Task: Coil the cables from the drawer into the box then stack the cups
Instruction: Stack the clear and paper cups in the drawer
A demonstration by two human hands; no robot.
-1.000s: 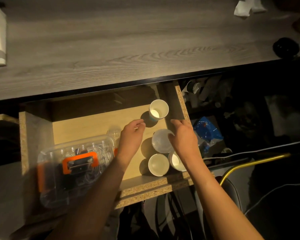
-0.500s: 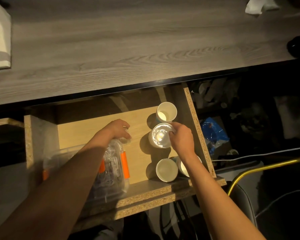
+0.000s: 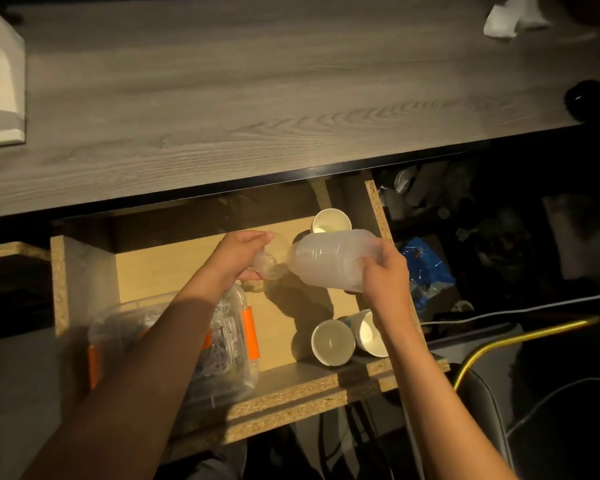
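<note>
Two hands over drawer [image 3: 84, 289], cup stacking underway.
Right hand [image 3: 383, 271] gripping plastic cup stack [image 3: 326, 259] at 1 o'clock; left hand [image 3: 238, 259] clasping clear cup [image 3: 265, 266]. Align rims, nest gently.

The worktop [image 3: 222, 98] is grey with wood grain. Below it, the drawer [image 3: 284, 386] is pale tan chipboard. Inside are white paper cups [image 3: 332, 342], translucent plastic cups [image 3: 329, 263], and a clear box [image 3: 222, 341] with orange latches [image 3: 250, 332].
</note>
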